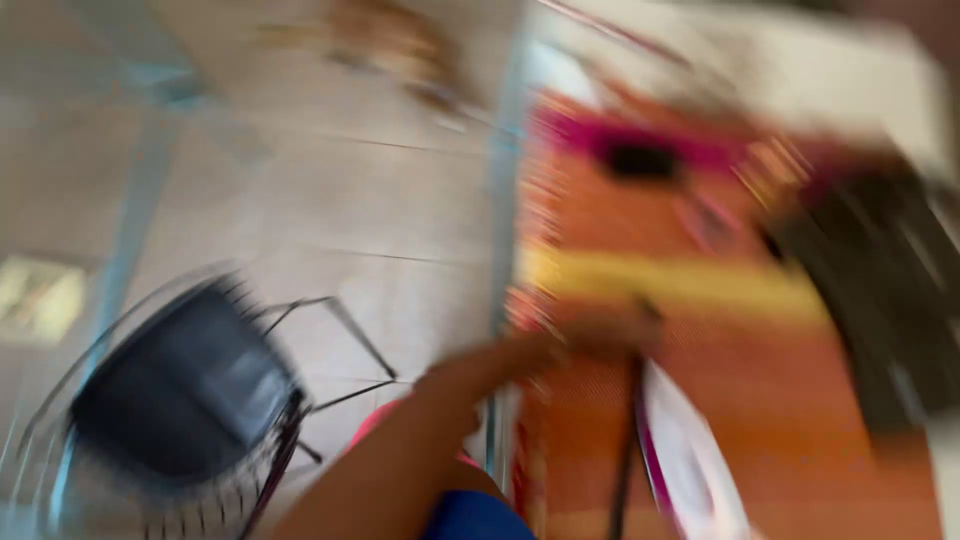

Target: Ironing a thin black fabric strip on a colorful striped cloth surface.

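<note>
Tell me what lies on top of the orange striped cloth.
On the orange striped cloth lie a white iron-shaped thing, a dark cord, a black garment and the left hand. Blur hides details; whatever the cloth covers is unseen.

No package, label, sign or screen can be made out; the whole view is smeared by motion blur.

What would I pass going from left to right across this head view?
Dark-seated wire chair on the tiled floor → the person's forearm and blurred hand → orange patterned cloth → white-and-pink iron-like object → dark item at the right.
</note>
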